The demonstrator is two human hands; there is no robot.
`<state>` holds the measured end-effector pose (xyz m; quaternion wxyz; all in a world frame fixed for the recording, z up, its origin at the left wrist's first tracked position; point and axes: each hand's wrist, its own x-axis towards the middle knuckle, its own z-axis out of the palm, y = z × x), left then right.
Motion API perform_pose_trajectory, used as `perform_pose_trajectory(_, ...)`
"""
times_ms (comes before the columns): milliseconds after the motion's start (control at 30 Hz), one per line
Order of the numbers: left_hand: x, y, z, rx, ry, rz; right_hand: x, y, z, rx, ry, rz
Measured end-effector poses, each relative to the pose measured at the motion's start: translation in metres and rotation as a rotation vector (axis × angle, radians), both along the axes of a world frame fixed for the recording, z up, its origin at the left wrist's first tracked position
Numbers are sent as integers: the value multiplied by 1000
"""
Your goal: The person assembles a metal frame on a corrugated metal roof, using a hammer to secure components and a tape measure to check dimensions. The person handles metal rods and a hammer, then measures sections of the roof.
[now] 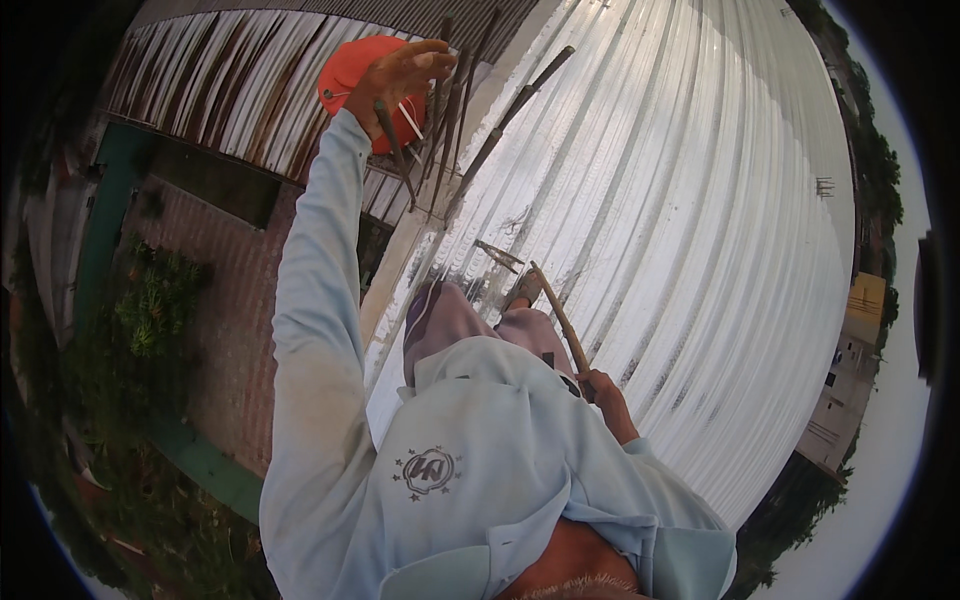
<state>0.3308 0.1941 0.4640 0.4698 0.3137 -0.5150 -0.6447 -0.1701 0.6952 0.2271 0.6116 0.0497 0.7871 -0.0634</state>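
Note:
My left hand [393, 82] is raised at the upper left, its fingers apart and loosely bent beside the tops of several upright rebars [440, 140]. A rounded orange-red thing [350, 68] with a white strip lies behind and below this hand; whether it is a hard hat or a bucket I cannot tell. Near my right hip, my right hand [606, 398] is closed round the lower end of a wooden stick [562, 318], which slants up toward my foot. A pincer-shaped metal tool [497, 256] lies on the metal sheets just beyond my feet.
Shiny corrugated roof sheets [680, 250] spread to the right. A concrete ledge [400, 262] runs along their left edge, with rebars rising from it. Beyond the ledge, a brick-paved yard [235, 330] lies far below, beside a rusty corrugated roof [210, 90] and plants [150, 310].

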Motion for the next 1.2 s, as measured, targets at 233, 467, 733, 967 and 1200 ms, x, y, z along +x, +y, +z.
perform_pose_trajectory(233,-9,-32,-26,93,-32,-274,-16,28,3,-31,-71,46)
perform_pose_trajectory(467,-11,-34,-47,76,-16,214,46,-14,136,-548,55,478)
perform_pose_trajectory(733,18,-64,-62,-9,264,32,-41,7,18,78,-41,1)
perform_pose_trajectory(967,84,-80,-68,9,393,385,-30,19,14,5,-7,-87)
perform_pose_trajectory(1200,123,-114,-79,46,402,284,-31,33,8,-11,-49,-179)
